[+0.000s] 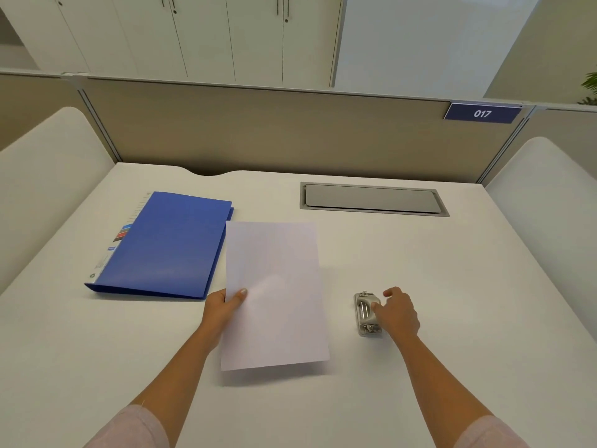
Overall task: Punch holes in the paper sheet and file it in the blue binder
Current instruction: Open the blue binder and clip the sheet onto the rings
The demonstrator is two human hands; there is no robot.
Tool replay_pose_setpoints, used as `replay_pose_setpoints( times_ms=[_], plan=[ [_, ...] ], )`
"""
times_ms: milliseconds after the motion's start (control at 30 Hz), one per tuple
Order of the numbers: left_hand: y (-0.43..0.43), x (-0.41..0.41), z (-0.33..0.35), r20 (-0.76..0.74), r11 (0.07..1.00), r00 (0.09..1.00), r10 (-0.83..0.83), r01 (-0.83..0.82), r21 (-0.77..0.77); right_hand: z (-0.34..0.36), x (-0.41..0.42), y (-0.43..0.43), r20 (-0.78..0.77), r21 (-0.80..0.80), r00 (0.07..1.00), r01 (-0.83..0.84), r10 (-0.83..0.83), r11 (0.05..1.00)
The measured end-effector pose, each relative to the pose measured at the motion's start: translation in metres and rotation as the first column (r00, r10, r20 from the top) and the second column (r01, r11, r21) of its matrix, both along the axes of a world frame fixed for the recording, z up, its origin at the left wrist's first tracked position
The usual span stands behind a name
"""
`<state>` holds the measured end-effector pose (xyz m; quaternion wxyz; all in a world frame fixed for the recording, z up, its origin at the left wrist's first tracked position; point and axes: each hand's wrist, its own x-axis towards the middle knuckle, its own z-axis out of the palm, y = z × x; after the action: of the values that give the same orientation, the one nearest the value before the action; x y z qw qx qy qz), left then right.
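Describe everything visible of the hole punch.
The hole punch is small, grey and metal-looking, with a shiny ridged lever on top and hinge hardware at both ends. It sits flat on the white desk, long axis running away from the camera, right of the paper sheet and apart from it. The right hand touches its right side, thumb on the lever; a grip cannot be confirmed.

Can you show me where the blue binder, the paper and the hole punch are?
blue binder (168, 244), head view, middle of its closed front cover.
paper sheet (274, 270), head view, middle of the page.
hole punch (364, 313), head view, its metal lever top.
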<state>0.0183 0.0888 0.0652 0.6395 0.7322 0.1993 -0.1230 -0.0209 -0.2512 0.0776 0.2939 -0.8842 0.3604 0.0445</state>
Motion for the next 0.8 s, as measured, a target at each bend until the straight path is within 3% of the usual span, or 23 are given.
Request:
replay_pose_setpoints(
  times_ms=[100, 167, 267, 333, 367, 567, 667, 800],
  plan=[
    [-0.003, 0.002, 0.014, 0.019, 1.0, 1.0, 0.013, -0.012, -0.014, 0.009, -0.001, 0.008, 0.242, -0.037, 0.967, -0.078, 0.085, 0.996],
    [-0.005, 0.003, 0.024, 0.03, 0.999, 0.999, 0.032, -0.031, -0.041, 0.025, 0.0, 0.019, 0.376, 0.193, 0.922, -0.172, 0.089, 0.966],
    [-0.011, 0.006, 0.042, 0.048, 0.996, 0.998, 0.046, -0.042, -0.085, 0.056, 0.003, 0.04, 0.32, 0.62, 0.935, -0.327, 0.151, 0.713],
    [-0.016, 0.008, 0.054, 0.069, 0.994, 0.997, 0.039, -0.032, -0.102, 0.069, 0.006, 0.049, 0.328, 0.748, 0.923, -0.383, 0.2, 0.543],
    [-0.018, 0.008, 0.06, 0.082, 0.994, 0.996, 0.034, -0.026, -0.105, 0.075, 0.008, 0.053, 0.353, 0.756, 0.911, -0.412, 0.212, 0.509],
    [-0.03, 0.014, 0.085, 0.134, 0.993, 0.991, 0.022, -0.006, -0.12, 0.092, 0.016, 0.064, 0.487, 0.675, 0.862, -0.474, 0.141, 0.566],
    [-0.035, 0.018, 0.091, 0.165, 0.994, 0.986, 0.029, -0.011, -0.109, 0.095, 0.02, 0.067, 0.531, 0.609, 0.842, -0.457, 0.095, 0.649],
    [-0.047, 0.024, 0.101, 0.221, 0.974, 0.967, 0.126, -0.162, 0.156, 0.099, 0.024, 0.074, 0.592, 0.462, 0.798, -0.452, 0.113, 0.763]
  ],
)
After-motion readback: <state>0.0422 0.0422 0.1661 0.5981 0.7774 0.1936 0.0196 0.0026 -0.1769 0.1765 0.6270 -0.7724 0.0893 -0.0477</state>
